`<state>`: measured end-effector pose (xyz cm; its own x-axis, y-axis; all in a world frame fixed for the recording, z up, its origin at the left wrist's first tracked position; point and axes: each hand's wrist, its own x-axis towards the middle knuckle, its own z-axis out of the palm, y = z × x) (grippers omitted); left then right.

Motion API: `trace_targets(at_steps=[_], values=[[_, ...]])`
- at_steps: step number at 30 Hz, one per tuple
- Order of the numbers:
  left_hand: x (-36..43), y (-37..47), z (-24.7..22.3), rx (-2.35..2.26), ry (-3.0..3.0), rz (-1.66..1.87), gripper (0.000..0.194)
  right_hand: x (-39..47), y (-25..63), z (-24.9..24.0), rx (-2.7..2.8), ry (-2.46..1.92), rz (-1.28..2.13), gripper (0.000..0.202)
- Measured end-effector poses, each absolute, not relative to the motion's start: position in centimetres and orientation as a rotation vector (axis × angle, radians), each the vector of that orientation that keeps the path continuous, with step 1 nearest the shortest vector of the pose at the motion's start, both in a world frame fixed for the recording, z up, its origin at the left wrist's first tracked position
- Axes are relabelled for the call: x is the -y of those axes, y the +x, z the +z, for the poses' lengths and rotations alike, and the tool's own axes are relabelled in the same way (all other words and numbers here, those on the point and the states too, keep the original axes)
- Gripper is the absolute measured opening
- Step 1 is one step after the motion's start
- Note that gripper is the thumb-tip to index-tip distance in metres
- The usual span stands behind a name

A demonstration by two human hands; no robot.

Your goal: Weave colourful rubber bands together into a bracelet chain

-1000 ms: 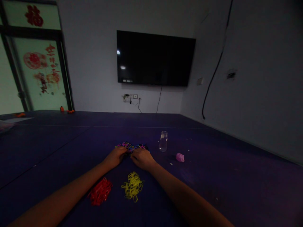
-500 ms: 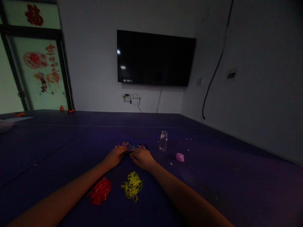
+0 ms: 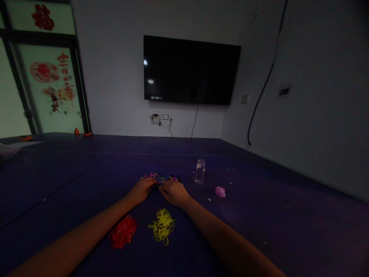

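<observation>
A pile of mixed-colour rubber bands [image 3: 163, 179], with pink, blue, yellow and dark ones, lies on the purple surface ahead of me. My left hand [image 3: 143, 187] reaches into its left side, fingers curled together at the bands. My right hand [image 3: 174, 191] bends over the right side, fingers closed and pointing down. Whatever either set of fingertips holds is hidden. Nearer to me, between my forearms, are a heap of red rubber bands [image 3: 123, 231] and a loose heap of yellow rubber bands [image 3: 163, 226].
Right of the pile stands a clear bottle [image 3: 199, 173], uncapped. A crumpled-looking pink object [image 3: 220, 191] lies nearer, with small white scraps [image 3: 209, 199] around. A wall with a television [image 3: 191, 71] rises behind. Small orange objects [image 3: 87, 134] sit at the far left edge.
The view has shifted very slightly. Both hands stay at the mixed pile with almost no visible movement, and the red and yellow heaps look the same.
</observation>
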<state>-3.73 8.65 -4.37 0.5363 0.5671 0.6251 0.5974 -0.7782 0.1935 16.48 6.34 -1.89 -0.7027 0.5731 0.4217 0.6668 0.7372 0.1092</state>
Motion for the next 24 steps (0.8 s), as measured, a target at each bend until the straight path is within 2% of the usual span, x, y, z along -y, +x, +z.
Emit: trace_targets(at_steps=[11, 24], values=[[-8.88, -3.59, -4.59, 0.951, -2.569, -1.183, 0.041, -6.64, 16.46, -2.08, 2.589, -0.855, -0.283, 0.027], [-8.33, -3.36, -4.32, 0.905, -2.499, -1.178, 0.036, -6.69, 16.52, -2.13, 2.598, -0.857, -0.313, 0.032]])
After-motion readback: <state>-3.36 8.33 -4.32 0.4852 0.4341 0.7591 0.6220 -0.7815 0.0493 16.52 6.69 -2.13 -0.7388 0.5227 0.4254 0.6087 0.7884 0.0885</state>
